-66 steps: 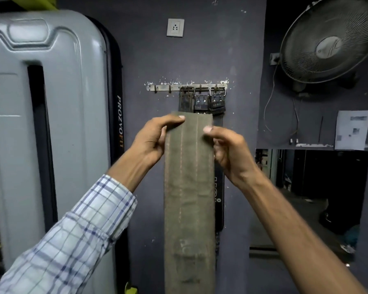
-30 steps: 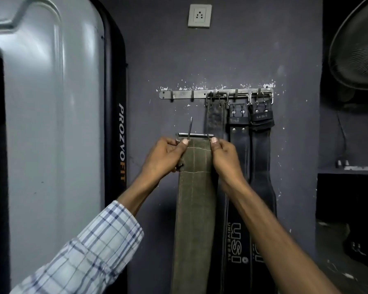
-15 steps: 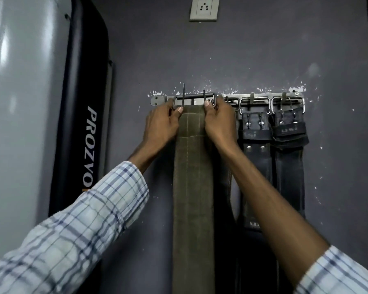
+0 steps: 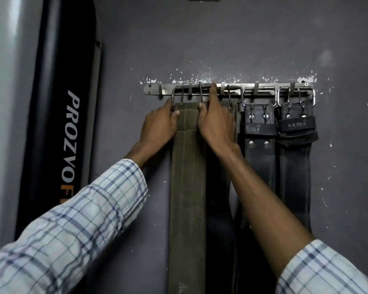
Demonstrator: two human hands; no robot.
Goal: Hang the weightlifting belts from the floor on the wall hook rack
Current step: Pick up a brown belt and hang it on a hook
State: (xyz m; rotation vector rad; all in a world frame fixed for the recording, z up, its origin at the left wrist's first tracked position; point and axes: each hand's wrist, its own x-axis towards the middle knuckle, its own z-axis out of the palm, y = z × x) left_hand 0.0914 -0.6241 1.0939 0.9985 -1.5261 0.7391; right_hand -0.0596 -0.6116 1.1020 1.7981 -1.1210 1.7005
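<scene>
Fingers point(image 4: 175, 115) of both hands hold the top of a broad olive-green suede weightlifting belt point(image 4: 188, 166), which hangs straight down the grey wall from mid-view toward 6 o'clock. Its steel buckle point(image 4: 182, 93) lies at the belt's 12 o'clock end against the long metal hook rack point(image 4: 153, 90), across one hook; whether it is seated there cannot be told. The left hand point(image 4: 159, 126) grips the top corner at the belt's 9 o'clock side, thumb on the front face and fingers curled behind the edge. The right hand point(image 4: 216, 124) pinches the 3 o'clock corner with its thumb on the suede, while its index finger stretches toward 12 o'clock and touches the rack beside the buckle's bar. A dark belt point(image 4: 219, 209) hangs behind that hand. Two black leather belts point(image 4: 258, 162) hang from hooks further toward 3 o'clock. At 9 o'clock stands a black padded upright point(image 4: 57, 124) lettered PROZVOFIT.
</scene>
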